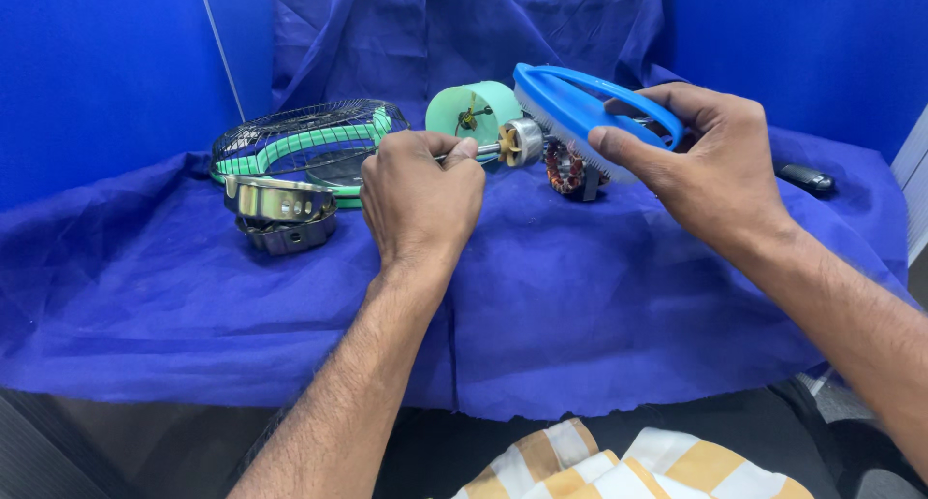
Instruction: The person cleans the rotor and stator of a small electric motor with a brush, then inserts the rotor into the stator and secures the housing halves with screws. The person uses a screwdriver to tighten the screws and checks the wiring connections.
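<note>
Lying nearest, yellow-and-white checked fabric [628, 465] at the bottom edge. Beyond, wrinkled blue non-woven cloth [580, 296] draped over the table. Left hand [422, 194] fingers pinched together on the thin steel shaft of a small motor rotor [519, 142] with a silver drum and yellow fan blades, held just above the cloth. Right hand [720, 161] fingers clamped on a blue plastic scrub brush [570, 107] with pale bristles, touching the rotor. Behind, copper-wound stator [567, 170], mint-green cylindrical plastic housing [471, 110], shiny stamped metal shells [280, 212], green-rimmed black wire grille [300, 141]. Far right, small black object [807, 178].
</note>
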